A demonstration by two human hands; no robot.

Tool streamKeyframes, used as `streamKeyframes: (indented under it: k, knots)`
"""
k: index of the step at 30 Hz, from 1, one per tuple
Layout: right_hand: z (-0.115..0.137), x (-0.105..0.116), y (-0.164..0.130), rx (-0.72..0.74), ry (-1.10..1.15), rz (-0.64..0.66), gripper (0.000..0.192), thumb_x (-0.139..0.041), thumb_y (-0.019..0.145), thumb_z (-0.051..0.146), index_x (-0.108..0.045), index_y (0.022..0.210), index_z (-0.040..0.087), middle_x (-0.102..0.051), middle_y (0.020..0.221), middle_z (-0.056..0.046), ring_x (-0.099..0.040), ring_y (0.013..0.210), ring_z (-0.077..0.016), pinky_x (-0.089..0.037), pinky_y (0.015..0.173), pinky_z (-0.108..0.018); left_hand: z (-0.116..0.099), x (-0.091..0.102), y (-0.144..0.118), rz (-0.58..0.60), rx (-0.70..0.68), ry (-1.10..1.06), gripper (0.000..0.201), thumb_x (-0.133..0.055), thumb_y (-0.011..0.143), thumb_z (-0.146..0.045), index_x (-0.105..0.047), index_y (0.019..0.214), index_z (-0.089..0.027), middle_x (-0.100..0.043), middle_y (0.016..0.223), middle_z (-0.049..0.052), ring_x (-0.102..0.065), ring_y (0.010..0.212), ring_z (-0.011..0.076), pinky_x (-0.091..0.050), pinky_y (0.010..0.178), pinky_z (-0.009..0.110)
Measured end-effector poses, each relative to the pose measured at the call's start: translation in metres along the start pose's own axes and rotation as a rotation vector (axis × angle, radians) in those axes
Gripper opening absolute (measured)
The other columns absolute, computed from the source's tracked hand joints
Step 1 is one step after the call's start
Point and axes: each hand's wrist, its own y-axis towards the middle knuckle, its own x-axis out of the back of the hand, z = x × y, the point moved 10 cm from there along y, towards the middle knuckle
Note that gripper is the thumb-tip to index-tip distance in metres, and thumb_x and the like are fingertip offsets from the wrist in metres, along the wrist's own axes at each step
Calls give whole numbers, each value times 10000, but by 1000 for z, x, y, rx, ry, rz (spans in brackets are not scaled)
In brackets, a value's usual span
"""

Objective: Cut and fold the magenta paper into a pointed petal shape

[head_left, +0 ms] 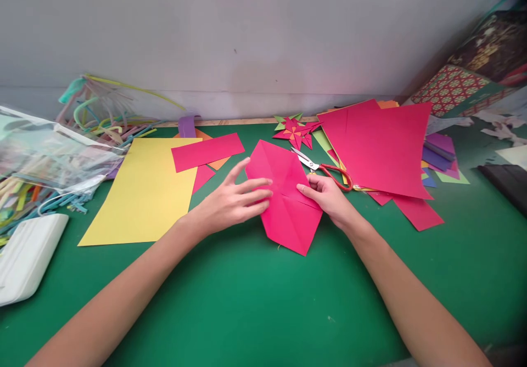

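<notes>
A creased pink paper square point(284, 213) lies on the green table point(247, 301), turned like a diamond. My left hand point(233, 199) rests flat on its left side, fingers spread and pressing it down. At the right edge of the sheet my right hand point(327, 197) pinches a folded flap between thumb and fingers. Red-handled scissors point(325, 168) lie just behind my right hand.
A yellow sheet point(144, 191) and a pink strip point(208, 151) lie to the left. Large pink sheets point(379, 147) and coloured scraps are at the right. Folded paper stars point(294, 131) sit by the wall. A plastic bag of straws point(45, 158) and a white device point(27, 257) are far left.
</notes>
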Motion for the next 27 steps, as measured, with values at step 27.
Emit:
streamKeyframes:
  k: [27]
  knots:
    - [43, -66, -38, 321, -467, 365, 216, -552, 1073, 294, -756, 1097, 228, -801, 1053, -17, -718, 928, -199, -502, 819, -288, -36, -17, 22, 208, 97, 428, 118, -486, 1074, -212, -602, 1050, -204, -665, 1059, 65, -624, 762, 175, -426, 686, 322]
